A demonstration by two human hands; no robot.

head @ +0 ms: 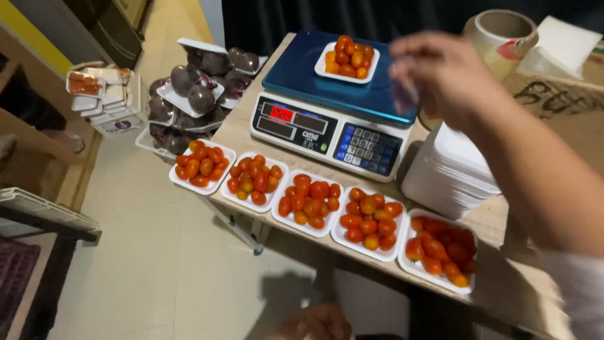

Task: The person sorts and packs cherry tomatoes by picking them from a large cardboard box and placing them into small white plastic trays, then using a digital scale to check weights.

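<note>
The right hand (pixel 440 79) is hovering beside the scale (pixel 333 104), fingers pinched, contents blurred, near its tomato tray (pixel 347 61); the left hand (pixel 314 322) is hanging low, grip unclear.

The table edge (pixel 302 242) is filled by five white trays of cherry tomatoes (pixel 306 203) set side by side, touching or nearly so. Behind them the way is blocked by the scale (pixel 333 104), whose platform is clear around its small tray (pixel 347 61). To the right, a stack of empty trays (pixel 450 170) and a tape roll (pixel 500 34) stand close. Open floor (pixel 163 264) is left beside the table.
</note>
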